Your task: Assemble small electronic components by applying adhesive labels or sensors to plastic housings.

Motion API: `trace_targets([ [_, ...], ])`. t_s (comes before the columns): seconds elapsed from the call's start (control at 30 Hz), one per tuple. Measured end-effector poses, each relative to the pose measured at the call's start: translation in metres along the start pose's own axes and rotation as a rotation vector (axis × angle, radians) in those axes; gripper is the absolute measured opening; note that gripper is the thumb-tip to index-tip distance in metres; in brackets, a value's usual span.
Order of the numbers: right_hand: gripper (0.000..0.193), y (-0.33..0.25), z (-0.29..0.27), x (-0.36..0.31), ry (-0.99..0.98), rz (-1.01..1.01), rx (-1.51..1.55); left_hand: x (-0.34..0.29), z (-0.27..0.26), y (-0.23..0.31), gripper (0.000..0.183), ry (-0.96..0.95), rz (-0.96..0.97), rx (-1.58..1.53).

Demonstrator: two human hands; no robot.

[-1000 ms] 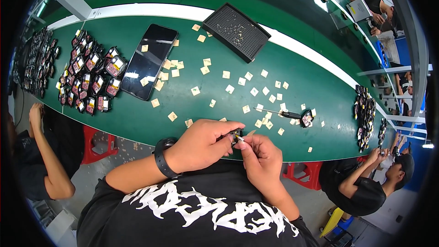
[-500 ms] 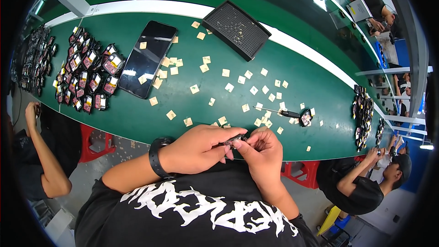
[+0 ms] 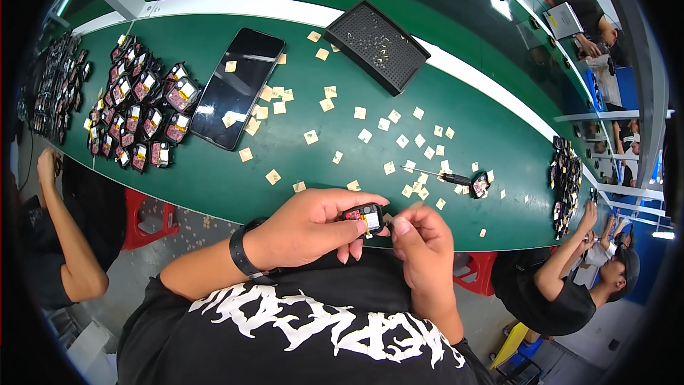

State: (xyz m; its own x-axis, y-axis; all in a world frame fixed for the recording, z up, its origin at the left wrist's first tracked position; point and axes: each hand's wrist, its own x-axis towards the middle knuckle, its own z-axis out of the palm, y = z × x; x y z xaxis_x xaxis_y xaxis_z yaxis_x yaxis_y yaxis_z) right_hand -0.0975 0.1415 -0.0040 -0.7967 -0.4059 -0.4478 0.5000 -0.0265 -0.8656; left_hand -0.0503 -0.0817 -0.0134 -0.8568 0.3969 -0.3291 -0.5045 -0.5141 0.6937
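Note:
A small black electronic module (image 3: 364, 218) with a red circuit board, a white label and a yellow patch sits in my left hand (image 3: 306, 228), its board side facing up. The left thumb presses on the near edge while the fingers wrap round the far side and beneath. Just right of the module, my right hand (image 3: 425, 249) has its thumb and forefinger pinched together. Whatever they hold, if anything, is too small to make out. Both hands are above the near edge of the green table (image 3: 313, 167).
Several similar modules (image 3: 146, 89) lie heaped on the left, beside a large black phone (image 3: 239, 89). Small beige stickers (image 3: 360, 113) are scattered mid-table. A black perforated tray (image 3: 377, 46) lies beyond. To the right lie a screwdriver (image 3: 456, 179), another module (image 3: 481, 185) and stacked modules (image 3: 565, 189).
The module has been turned so its board and label face up in my left hand. My right hand has drawn slightly away to the right, its fingers still pinched.

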Motion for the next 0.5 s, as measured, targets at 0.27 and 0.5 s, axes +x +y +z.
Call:
trace_targets([
  [0.27,0.042,-0.013,0.012,-0.016,-0.126,-0.893,-0.908,-0.016,0.007,0.008,0.061,-0.079,0.092,0.149],
  [0.5,0.046,-0.007,0.01,-0.014,-0.114,-1.044,-1.0,-0.025,0.012,0.013,0.067,-0.114,0.162,0.32],
])
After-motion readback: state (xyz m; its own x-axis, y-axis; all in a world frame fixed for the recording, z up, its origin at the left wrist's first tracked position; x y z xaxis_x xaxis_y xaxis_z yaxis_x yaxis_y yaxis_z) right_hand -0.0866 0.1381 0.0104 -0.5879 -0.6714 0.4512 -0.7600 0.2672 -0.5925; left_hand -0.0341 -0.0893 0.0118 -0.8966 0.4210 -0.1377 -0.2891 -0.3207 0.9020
